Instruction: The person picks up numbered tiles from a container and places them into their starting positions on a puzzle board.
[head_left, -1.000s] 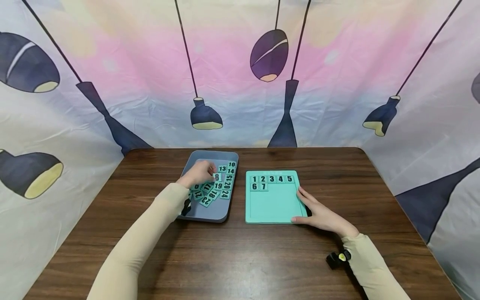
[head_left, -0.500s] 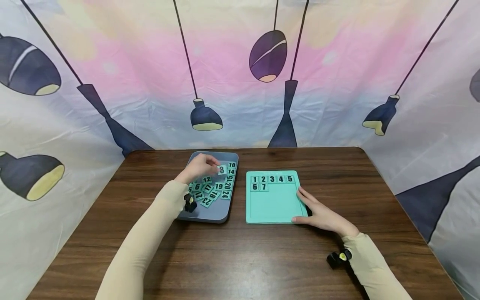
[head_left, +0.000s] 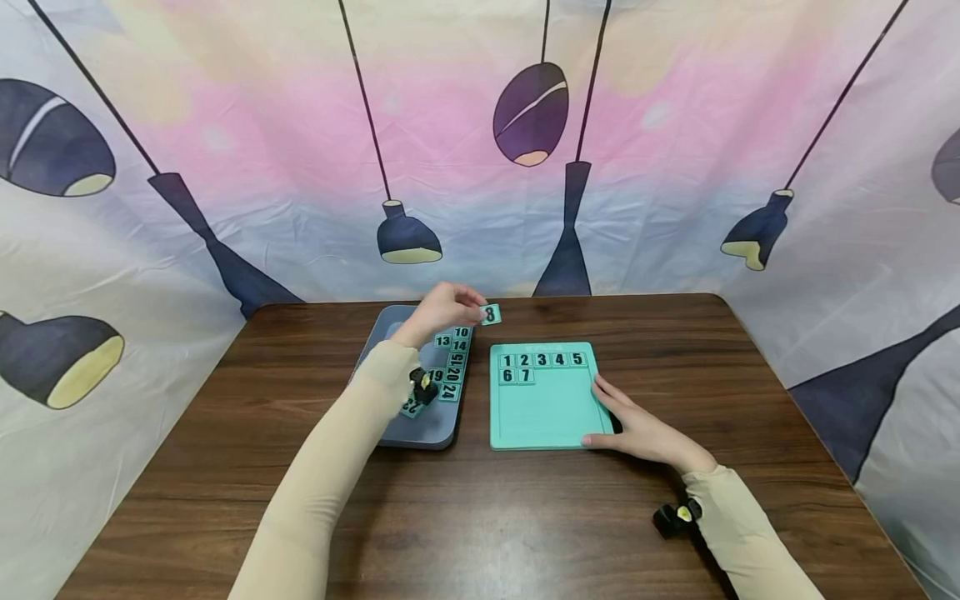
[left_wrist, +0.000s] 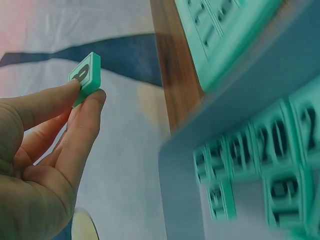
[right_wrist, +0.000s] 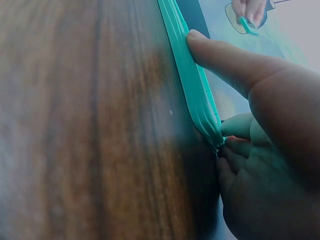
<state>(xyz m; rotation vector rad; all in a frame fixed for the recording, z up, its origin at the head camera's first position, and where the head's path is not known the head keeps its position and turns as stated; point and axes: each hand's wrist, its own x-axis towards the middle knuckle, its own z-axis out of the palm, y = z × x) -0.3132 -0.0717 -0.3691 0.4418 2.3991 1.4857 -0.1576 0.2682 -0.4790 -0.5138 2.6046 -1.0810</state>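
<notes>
My left hand (head_left: 448, 310) pinches a small green number tile (head_left: 491, 314) marked 8 between thumb and fingertips, raised above the table's back edge, right of the tray. The tile (left_wrist: 88, 75) stands tilted in the left wrist view. Below my forearm lies a grey-blue tray (head_left: 420, 431) of loose numbered tiles, part of them hidden by the sleeve. A mint-green number board (head_left: 551, 417) lies flat to the right, with tiles 1 to 5 in its top row and 6 and 7 beneath. My right hand (head_left: 645, 429) holds its lower right corner, thumb on the near edge, fingers along the side.
Everything stands on a dark brown wooden table (head_left: 480, 525). A patterned cloth (head_left: 465, 150) hangs behind its back edge. Bare wood separates tray and board. A small black camera (head_left: 671, 518) sits at the right wrist.
My left hand has lifted the 8 tile out of the tray and carried it right and back, past the tray's rim. The right hand and the board have stayed put.
</notes>
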